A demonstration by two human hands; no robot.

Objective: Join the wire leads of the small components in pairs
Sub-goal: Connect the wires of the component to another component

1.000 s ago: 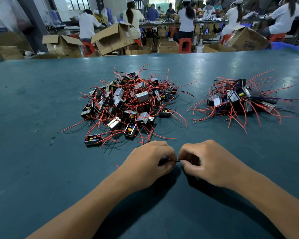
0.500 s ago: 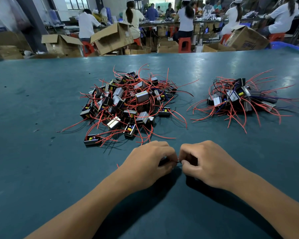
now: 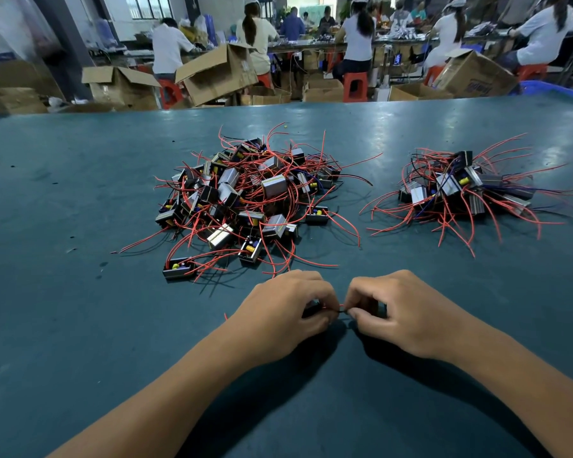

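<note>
My left hand [image 3: 288, 312] and my right hand [image 3: 401, 312] meet near the front of the teal table [image 3: 80, 325], knuckles up. Between their fingertips runs a short stretch of red and black wire leads [image 3: 341, 308], pinched from both sides. A small dark component is mostly hidden under my left fingers, and another seems tucked in my right palm. A large pile of small black components with red leads [image 3: 245, 200] lies beyond my left hand. A smaller pile [image 3: 460, 190] lies to the far right.
One loose component [image 3: 178, 267] sits at the near edge of the big pile, left of my hands. Beyond the table's far edge stand cardboard boxes [image 3: 215, 74], red stools and several seated people at benches.
My hands have stayed in place, with only slight finger movement on the leads between them. The piles have not moved.
</note>
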